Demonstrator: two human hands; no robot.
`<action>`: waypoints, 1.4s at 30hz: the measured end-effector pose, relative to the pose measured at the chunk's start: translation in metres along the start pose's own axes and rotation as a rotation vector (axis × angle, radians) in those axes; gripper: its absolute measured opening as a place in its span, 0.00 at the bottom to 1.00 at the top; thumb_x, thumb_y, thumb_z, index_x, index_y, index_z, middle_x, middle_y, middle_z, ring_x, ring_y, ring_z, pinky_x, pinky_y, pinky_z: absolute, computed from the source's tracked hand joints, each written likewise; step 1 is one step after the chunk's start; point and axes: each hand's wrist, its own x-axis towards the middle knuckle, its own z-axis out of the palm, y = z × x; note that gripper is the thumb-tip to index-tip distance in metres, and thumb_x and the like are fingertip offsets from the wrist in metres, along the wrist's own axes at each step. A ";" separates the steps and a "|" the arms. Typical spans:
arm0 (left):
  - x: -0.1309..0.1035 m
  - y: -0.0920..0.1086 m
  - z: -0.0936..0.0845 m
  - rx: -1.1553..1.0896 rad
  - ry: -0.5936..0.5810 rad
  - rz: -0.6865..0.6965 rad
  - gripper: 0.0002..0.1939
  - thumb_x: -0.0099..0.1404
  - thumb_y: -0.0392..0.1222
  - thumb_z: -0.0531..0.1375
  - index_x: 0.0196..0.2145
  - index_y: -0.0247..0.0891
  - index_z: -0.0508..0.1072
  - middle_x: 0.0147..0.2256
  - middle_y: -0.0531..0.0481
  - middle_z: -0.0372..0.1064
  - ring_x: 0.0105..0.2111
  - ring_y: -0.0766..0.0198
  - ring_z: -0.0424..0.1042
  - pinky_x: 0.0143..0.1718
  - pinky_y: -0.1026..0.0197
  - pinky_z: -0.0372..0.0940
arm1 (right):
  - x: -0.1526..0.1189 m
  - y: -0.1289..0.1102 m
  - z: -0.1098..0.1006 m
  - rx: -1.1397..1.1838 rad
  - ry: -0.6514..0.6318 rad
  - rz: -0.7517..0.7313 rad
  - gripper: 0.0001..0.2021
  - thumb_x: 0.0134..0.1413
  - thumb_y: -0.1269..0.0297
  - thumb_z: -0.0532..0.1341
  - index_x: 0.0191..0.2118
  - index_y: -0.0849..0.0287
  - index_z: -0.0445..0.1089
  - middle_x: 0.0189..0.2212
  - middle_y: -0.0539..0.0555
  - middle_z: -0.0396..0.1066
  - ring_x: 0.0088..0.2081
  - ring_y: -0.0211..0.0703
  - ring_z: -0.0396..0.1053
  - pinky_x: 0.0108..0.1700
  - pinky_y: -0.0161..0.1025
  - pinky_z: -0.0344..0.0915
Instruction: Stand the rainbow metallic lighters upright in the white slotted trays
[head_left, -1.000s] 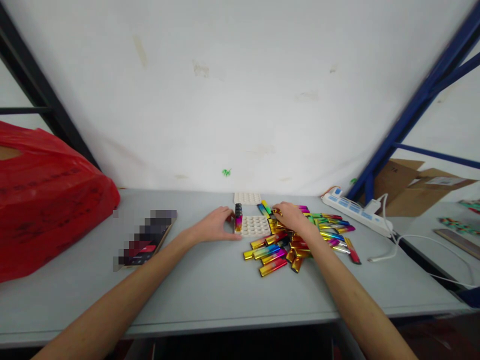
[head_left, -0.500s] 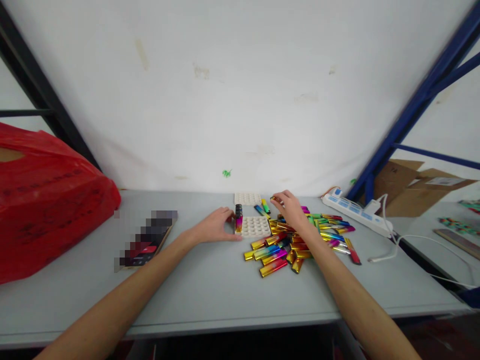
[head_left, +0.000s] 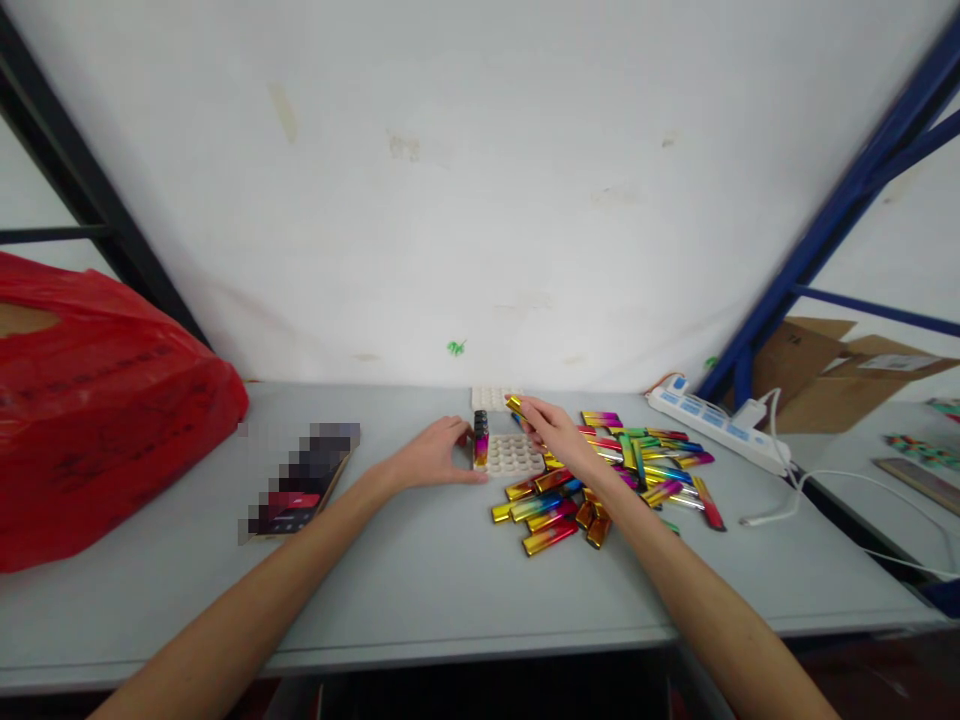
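Note:
My left hand (head_left: 436,456) is at the left side of a white tray with round holes (head_left: 517,457), thumb and fingers spread apart at its near and far left corners. Standing upright in the tray's left column is a row of shiny lighters (head_left: 481,448) with black tops. Above the tray's far right part, my right hand (head_left: 551,428) pinches a gold lighter (head_left: 514,405), whose end sticks out to the left. Beneath and beside my right forearm lies a loose pile of metallic lighters (head_left: 551,507) in gold, red, blue, green and purple.
A second white tray (head_left: 496,398) lies behind, by the wall. To the left are a phone (head_left: 311,480), partly pixelated, and a red plastic bag (head_left: 105,420). On the right sit a power strip (head_left: 716,428) with white cables and an open cardboard box (head_left: 840,385).
My right hand has moved left from above the pile toward the tray, carrying the gold lighter. My left hand stays by the tray's left side.

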 end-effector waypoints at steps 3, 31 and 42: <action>0.000 0.001 0.000 -0.012 0.004 0.000 0.34 0.51 0.69 0.68 0.40 0.36 0.72 0.41 0.41 0.72 0.43 0.48 0.71 0.46 0.50 0.67 | 0.000 0.004 0.004 -0.017 0.091 -0.018 0.26 0.53 0.41 0.66 0.47 0.56 0.71 0.21 0.43 0.58 0.20 0.34 0.51 0.21 0.32 0.48; -0.001 0.003 -0.001 -0.004 0.013 -0.015 0.32 0.50 0.69 0.69 0.38 0.39 0.71 0.39 0.44 0.71 0.41 0.49 0.71 0.43 0.51 0.67 | -0.008 0.004 0.028 -0.416 0.222 -0.196 0.24 0.60 0.45 0.54 0.19 0.54 0.50 0.17 0.45 0.50 0.22 0.36 0.49 0.27 0.38 0.46; -0.001 0.000 0.000 0.011 0.005 -0.021 0.34 0.51 0.71 0.68 0.40 0.38 0.72 0.42 0.41 0.72 0.42 0.48 0.70 0.45 0.49 0.66 | -0.013 0.000 0.033 -0.471 0.091 -0.258 0.19 0.70 0.47 0.51 0.31 0.53 0.57 0.22 0.46 0.60 0.26 0.41 0.59 0.32 0.37 0.54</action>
